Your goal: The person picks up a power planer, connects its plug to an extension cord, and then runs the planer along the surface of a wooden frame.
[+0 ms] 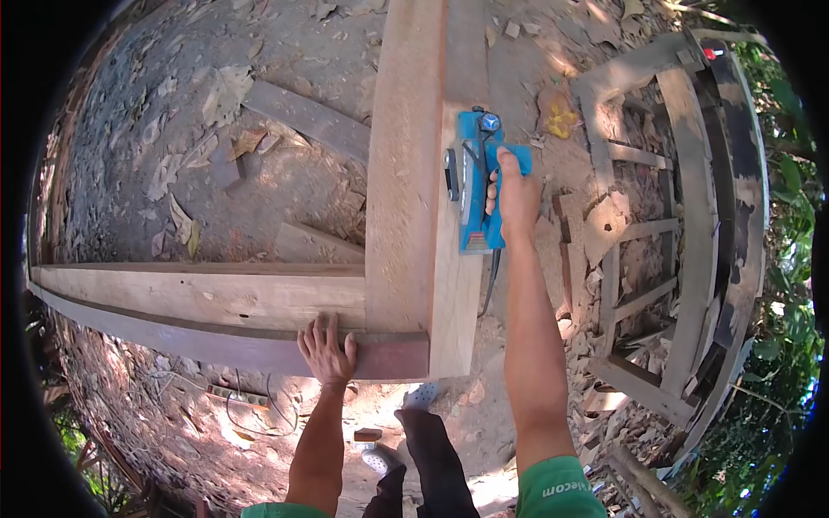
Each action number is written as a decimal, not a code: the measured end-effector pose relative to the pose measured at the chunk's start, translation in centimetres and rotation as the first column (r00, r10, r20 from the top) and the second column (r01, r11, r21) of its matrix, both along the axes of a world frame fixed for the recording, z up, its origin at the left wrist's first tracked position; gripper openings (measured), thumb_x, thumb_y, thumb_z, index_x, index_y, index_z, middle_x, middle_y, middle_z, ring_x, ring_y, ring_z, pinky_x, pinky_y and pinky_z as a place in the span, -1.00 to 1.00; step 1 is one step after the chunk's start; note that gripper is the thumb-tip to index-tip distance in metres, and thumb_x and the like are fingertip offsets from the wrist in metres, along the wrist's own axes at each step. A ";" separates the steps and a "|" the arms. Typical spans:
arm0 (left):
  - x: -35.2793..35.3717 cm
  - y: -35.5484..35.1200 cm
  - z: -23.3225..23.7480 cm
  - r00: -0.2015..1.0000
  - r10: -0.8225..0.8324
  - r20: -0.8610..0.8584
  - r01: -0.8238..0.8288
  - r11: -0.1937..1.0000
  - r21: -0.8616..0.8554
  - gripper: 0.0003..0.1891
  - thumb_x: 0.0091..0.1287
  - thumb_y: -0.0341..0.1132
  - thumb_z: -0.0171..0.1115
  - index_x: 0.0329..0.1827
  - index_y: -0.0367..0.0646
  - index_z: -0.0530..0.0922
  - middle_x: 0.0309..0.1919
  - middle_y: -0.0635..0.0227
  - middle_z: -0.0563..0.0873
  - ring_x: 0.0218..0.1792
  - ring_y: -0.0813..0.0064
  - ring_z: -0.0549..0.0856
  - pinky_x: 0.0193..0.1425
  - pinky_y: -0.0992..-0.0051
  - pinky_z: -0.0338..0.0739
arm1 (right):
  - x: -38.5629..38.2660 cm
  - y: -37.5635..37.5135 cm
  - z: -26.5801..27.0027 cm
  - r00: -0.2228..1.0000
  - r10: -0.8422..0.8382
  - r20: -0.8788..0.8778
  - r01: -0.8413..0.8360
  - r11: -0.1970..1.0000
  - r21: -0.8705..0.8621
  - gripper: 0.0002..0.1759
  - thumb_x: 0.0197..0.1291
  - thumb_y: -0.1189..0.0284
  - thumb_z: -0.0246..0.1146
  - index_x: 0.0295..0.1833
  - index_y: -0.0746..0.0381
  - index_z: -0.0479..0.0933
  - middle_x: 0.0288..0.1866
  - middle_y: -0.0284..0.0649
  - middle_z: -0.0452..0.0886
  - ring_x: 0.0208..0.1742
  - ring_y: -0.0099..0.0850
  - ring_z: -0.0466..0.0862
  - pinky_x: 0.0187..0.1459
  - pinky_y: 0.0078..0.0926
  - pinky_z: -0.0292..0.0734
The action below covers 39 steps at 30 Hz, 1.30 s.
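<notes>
A blue power planer (475, 186) rests on a pale wooden beam (455, 302) that runs away from me. My right hand (514, 194) is wrapped round its handle. Beside that beam lies a wider brown board (404, 173). My left hand (328, 350) presses with spread fingers on the corner where a dark reddish beam (390, 356) meets a lighter plank (216, 295) going left. Only the planer's upper side shows; its underside is hidden.
Slatted wooden frames (639, 229) stand at the right. A power strip (237, 396) with cables lies on the ground at lower left. Loose boards (311, 119) and dry leaves lie beyond the plank. My feet are below the beams.
</notes>
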<state>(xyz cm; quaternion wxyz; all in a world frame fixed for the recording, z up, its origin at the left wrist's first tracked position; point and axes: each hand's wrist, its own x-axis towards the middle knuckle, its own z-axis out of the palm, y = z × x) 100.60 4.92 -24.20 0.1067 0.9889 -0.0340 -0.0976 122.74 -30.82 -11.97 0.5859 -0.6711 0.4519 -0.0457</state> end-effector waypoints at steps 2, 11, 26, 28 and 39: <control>0.1 -0.1 0.2 1.000 0.001 -0.009 -0.001 1.000 -0.001 -0.42 0.35 0.08 0.17 0.37 0.03 0.53 0.38 0.17 0.50 0.44 0.07 0.38 0.59 -0.08 0.06 | 1.5 -0.4 0.0 1.000 -0.002 0.014 0.002 1.000 -0.005 -0.49 0.26 0.03 0.30 -0.42 0.31 0.54 -0.59 -0.26 0.51 -0.67 -0.47 0.48 -0.68 -0.43 0.35; 0.1 0.0 0.2 1.000 -0.022 0.000 0.022 1.000 -0.007 -0.43 0.38 0.08 0.13 0.37 0.00 0.53 0.37 0.13 0.49 0.42 0.04 0.39 0.56 -0.10 0.08 | 8.8 -2.4 -0.3 0.998 -0.004 0.061 0.005 1.000 -0.020 -0.44 0.27 0.01 0.29 -0.46 0.34 0.52 -0.66 -0.22 0.50 -0.71 -0.43 0.48 -0.67 -0.39 0.37; 0.1 0.2 0.0 1.000 0.002 -0.011 -0.003 1.000 -0.011 -0.43 0.33 0.06 0.20 0.37 0.05 0.55 0.40 0.19 0.49 0.43 0.09 0.39 0.59 -0.09 0.07 | 15.0 -4.8 -0.5 0.995 0.060 0.083 -0.061 0.998 0.013 -0.43 0.29 -0.05 0.26 -0.42 0.29 0.50 -0.60 -0.23 0.54 -0.66 -0.43 0.52 -0.63 -0.38 0.42; 0.3 0.2 -0.2 1.000 0.001 0.020 0.000 1.000 -0.021 -0.44 0.35 0.05 0.19 0.37 0.05 0.55 0.40 0.18 0.50 0.44 0.09 0.40 0.59 -0.09 0.07 | 11.7 -3.9 -0.7 0.993 0.090 0.082 -0.094 0.994 0.050 -0.44 0.28 -0.06 0.27 -0.42 0.27 0.50 -0.60 -0.24 0.53 -0.67 -0.44 0.51 -0.65 -0.39 0.41; -0.7 0.3 -0.5 0.996 -0.006 0.088 0.008 1.000 -0.022 -0.49 0.42 0.07 0.13 0.33 0.05 0.58 0.38 0.21 0.53 0.43 0.12 0.42 0.60 -0.02 0.07 | -36.8 13.0 0.2 0.995 0.077 -0.066 -0.062 0.977 0.204 -0.70 0.38 0.21 0.33 -0.29 0.21 0.54 -0.55 -0.48 0.46 -0.57 -0.67 0.44 -0.53 -0.57 0.35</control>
